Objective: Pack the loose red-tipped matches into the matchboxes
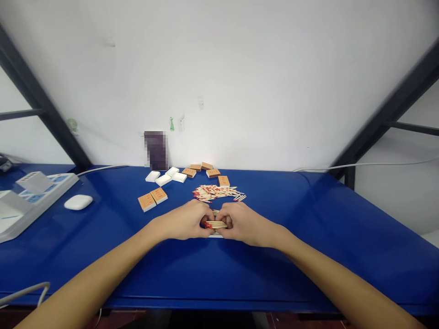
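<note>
A glossy blue counter [308, 219] is set against a white wall [257, 91], which is marked by scuffs and a scrap of green [172, 124]. The counter is flanked by dark metal posts, one at the left [56, 116] and one at the right [380, 114]. A white cable [377, 164] is strung along the right side. On the left, a power strip [65, 187] is fitted with white plugs, and a rounded white case [78, 202] is placed beside it. A dark upright object [157, 151], blurred by pixels, is stood near the wall.

Four small white trays [163, 180] are grouped in front of it; their contents cannot be made out. Two orange matchboxes [152, 199] are laid side by side nearer the left hand [192, 220], and five more orange boxes [213, 173] are scattered farther back. In front of those, a loose heap of red-tipped matches [217, 192] is spread.

Just nearer than the heap, a bundle of matches [216, 225] is gripped between the closed fingers of the left hand and the right hand [242, 224], above a white edge [215, 236] by which a mostly hidden tray is suggested.
</note>
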`<state>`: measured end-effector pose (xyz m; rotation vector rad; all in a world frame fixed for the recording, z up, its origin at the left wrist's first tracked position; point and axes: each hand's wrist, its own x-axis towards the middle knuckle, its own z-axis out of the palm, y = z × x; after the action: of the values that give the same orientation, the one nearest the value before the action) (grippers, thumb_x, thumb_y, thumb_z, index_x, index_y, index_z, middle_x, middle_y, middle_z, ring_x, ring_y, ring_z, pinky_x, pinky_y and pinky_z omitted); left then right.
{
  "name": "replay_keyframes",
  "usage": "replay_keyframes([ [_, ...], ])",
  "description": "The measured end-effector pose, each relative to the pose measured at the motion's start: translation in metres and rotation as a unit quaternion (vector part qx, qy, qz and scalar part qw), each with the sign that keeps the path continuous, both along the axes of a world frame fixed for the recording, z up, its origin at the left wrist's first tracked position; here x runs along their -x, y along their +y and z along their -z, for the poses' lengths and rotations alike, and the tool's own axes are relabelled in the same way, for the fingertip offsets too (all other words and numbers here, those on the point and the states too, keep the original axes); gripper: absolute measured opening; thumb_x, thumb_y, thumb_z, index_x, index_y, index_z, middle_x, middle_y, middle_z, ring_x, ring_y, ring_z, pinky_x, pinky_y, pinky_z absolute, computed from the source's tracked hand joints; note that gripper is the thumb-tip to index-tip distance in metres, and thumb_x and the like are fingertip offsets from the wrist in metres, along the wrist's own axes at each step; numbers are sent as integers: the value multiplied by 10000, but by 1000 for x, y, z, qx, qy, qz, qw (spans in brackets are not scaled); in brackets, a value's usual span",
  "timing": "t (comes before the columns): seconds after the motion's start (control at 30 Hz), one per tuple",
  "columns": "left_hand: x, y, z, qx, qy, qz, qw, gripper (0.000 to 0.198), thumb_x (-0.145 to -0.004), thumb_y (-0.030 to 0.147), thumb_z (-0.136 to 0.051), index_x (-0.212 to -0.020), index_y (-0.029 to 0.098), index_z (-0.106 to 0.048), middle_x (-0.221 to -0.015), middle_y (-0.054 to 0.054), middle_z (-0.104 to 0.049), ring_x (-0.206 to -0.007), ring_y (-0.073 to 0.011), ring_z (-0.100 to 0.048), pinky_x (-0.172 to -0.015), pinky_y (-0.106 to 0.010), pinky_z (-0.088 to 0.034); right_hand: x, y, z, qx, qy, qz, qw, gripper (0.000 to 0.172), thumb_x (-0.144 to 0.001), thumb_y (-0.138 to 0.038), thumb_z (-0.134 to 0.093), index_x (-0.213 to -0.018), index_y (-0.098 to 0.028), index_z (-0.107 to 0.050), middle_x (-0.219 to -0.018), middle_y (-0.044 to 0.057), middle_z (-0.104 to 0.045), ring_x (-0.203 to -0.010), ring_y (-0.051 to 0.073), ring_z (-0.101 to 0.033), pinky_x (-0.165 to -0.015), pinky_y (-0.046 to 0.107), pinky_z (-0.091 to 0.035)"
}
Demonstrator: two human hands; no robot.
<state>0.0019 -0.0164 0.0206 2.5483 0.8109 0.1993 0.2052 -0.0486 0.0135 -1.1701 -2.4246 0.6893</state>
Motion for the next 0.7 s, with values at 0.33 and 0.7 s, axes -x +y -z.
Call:
replay_keyframes([
  [0.33,3,0,-1,8,-10,9,1000,214,-819,324,-618,-703,144,-604,-651,15,-580,-528,-80,-445,-502,-225,-310,-2,2,4,29,36,-6,999,109,-784,-249,-655,-744,-158,-610,-619,-19,-587,-534,94,-505,-506,216,-323],
  [0.7,10,6,-7,36,-35,18,999,188,-809,299,-651,-926,164,-710,-708,12,-640,-559,-81,-513,-536,-201,-368,-4,3,4,51,50,-7,997,153,-772,-296,-672,-820,-158,-627,-686,3,-633,-591,118,-579,-548,222,-418],
])
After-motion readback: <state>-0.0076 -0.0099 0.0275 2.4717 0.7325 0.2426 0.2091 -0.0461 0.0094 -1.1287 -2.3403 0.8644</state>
